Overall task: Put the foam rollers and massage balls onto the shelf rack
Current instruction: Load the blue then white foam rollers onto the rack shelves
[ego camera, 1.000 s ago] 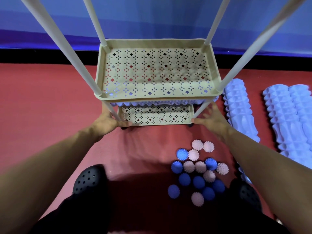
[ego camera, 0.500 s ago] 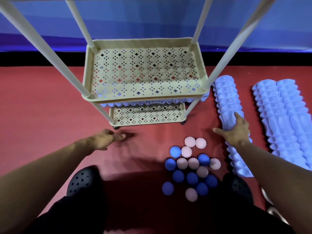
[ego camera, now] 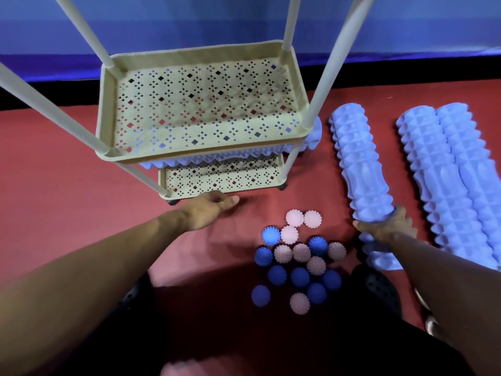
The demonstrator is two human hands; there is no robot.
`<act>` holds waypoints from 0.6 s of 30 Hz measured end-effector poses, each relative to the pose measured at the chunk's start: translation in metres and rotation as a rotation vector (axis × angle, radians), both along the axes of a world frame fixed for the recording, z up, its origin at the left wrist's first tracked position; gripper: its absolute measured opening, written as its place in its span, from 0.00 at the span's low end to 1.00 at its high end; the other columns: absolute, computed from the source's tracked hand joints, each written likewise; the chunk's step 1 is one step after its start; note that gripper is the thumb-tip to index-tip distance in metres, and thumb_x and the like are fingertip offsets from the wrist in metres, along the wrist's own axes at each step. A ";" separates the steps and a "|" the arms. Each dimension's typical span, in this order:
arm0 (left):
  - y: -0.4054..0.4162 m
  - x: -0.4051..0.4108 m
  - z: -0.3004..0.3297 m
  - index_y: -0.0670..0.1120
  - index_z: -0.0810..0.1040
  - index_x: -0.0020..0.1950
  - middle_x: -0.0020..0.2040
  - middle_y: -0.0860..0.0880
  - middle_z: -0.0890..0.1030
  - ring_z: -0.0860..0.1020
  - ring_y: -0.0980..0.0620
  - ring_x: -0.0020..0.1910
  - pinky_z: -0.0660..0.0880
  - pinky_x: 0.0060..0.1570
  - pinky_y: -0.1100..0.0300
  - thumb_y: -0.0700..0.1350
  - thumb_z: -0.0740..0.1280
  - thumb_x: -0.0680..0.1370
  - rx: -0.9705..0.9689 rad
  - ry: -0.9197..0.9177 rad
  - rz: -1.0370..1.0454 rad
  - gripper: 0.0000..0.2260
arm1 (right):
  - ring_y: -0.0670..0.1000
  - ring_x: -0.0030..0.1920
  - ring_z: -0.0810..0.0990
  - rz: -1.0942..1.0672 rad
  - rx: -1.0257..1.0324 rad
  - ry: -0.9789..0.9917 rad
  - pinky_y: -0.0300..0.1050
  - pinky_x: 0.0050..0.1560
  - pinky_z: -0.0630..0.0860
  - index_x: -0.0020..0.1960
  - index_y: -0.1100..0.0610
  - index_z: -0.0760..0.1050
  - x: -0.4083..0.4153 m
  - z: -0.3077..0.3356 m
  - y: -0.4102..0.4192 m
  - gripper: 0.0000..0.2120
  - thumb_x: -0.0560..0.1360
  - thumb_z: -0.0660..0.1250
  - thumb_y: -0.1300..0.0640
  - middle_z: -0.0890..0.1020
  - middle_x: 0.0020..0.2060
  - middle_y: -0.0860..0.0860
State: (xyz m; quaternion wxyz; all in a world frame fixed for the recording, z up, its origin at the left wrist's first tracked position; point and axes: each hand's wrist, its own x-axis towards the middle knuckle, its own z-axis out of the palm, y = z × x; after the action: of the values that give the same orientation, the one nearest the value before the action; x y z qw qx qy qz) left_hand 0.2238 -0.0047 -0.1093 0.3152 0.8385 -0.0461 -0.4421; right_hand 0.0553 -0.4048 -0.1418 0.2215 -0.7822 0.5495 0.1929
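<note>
Red floor, right hand [ego camera: 386, 230] around foam roller [ego camera: 362, 166]

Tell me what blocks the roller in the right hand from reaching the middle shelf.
Nothing visible lies on the middle shelf. The right hand grips the foam roller beside the rack; only the rack's right front post stands between them.

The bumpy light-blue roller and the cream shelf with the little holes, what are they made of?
The bumpy light-blue roller under the right hand looks like soft matte foam: moulded ridges and knobs, no shine. The cream shelf rack looks like hard moulded plastic with a smooth finish: thin walls and neat diamond-shaped cut-outs. Its pale posts could be plastic or painted metal; I cannot tell.
</note>
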 end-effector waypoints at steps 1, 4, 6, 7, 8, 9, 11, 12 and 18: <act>-0.002 -0.003 0.002 0.53 0.77 0.64 0.64 0.48 0.80 0.78 0.47 0.60 0.72 0.67 0.49 0.73 0.61 0.75 0.073 -0.086 -0.117 0.29 | 0.66 0.70 0.71 -0.001 -0.006 0.003 0.65 0.70 0.67 0.73 0.56 0.60 0.000 0.002 -0.001 0.53 0.60 0.81 0.33 0.68 0.70 0.61; -0.005 -0.016 0.016 0.52 0.62 0.78 0.73 0.47 0.70 0.69 0.44 0.71 0.65 0.73 0.48 0.77 0.45 0.73 0.286 -0.466 -0.541 0.42 | 0.65 0.68 0.73 0.019 0.041 -0.039 0.57 0.68 0.72 0.73 0.60 0.62 0.000 0.009 -0.001 0.51 0.62 0.81 0.37 0.69 0.69 0.63; -0.007 -0.023 0.031 0.51 0.59 0.80 0.74 0.47 0.67 0.68 0.44 0.72 0.64 0.73 0.48 0.79 0.39 0.71 0.301 -0.551 -0.640 0.47 | 0.62 0.65 0.77 0.011 0.050 -0.088 0.52 0.62 0.74 0.70 0.61 0.69 -0.003 0.020 0.005 0.48 0.61 0.81 0.36 0.75 0.67 0.63; -0.010 -0.026 0.041 0.51 0.58 0.80 0.75 0.47 0.66 0.68 0.44 0.72 0.64 0.74 0.48 0.79 0.39 0.71 0.295 -0.562 -0.663 0.47 | 0.61 0.62 0.80 -0.017 0.066 -0.124 0.50 0.58 0.76 0.66 0.62 0.73 -0.005 0.027 0.010 0.44 0.61 0.81 0.36 0.79 0.63 0.62; -0.012 -0.029 0.053 0.51 0.58 0.80 0.74 0.47 0.66 0.68 0.44 0.72 0.64 0.73 0.48 0.78 0.40 0.71 0.290 -0.565 -0.676 0.46 | 0.59 0.58 0.82 -0.063 0.101 -0.162 0.48 0.53 0.76 0.62 0.62 0.77 -0.009 0.035 0.017 0.39 0.62 0.81 0.36 0.82 0.59 0.60; -0.015 -0.033 0.066 0.50 0.59 0.79 0.73 0.47 0.66 0.69 0.43 0.71 0.65 0.73 0.49 0.77 0.42 0.72 0.283 -0.575 -0.676 0.45 | 0.57 0.52 0.83 -0.119 0.151 -0.209 0.47 0.49 0.76 0.57 0.62 0.80 -0.013 0.043 0.024 0.34 0.64 0.81 0.38 0.84 0.54 0.59; -0.020 -0.042 0.099 0.49 0.61 0.78 0.71 0.47 0.68 0.71 0.43 0.69 0.66 0.71 0.50 0.76 0.48 0.74 0.239 -0.577 -0.605 0.42 | 0.55 0.46 0.81 -0.262 0.262 -0.337 0.47 0.46 0.73 0.53 0.65 0.81 -0.021 0.063 0.044 0.31 0.65 0.81 0.40 0.83 0.48 0.57; -0.021 -0.047 0.114 0.48 0.62 0.77 0.70 0.47 0.68 0.72 0.42 0.68 0.67 0.71 0.50 0.75 0.49 0.74 0.210 -0.554 -0.551 0.41 | 0.55 0.45 0.81 -0.349 0.321 -0.410 0.48 0.45 0.74 0.53 0.66 0.81 -0.025 0.077 0.054 0.34 0.63 0.81 0.39 0.83 0.47 0.57; -0.015 -0.109 0.220 0.51 0.60 0.80 0.78 0.48 0.63 0.70 0.47 0.73 0.63 0.75 0.51 0.74 0.58 0.74 0.001 -0.396 -0.186 0.41 | 0.59 0.51 0.85 -0.614 0.756 -0.823 0.57 0.55 0.82 0.58 0.60 0.81 -0.051 0.183 0.124 0.48 0.49 0.83 0.30 0.86 0.52 0.56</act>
State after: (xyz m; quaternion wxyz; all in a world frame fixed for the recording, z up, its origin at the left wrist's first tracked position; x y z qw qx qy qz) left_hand 0.1144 -0.0192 0.1105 0.2576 0.9012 -0.1842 -0.2958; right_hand 0.0041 -0.2803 0.0409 0.7205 -0.4669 0.5125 -0.0149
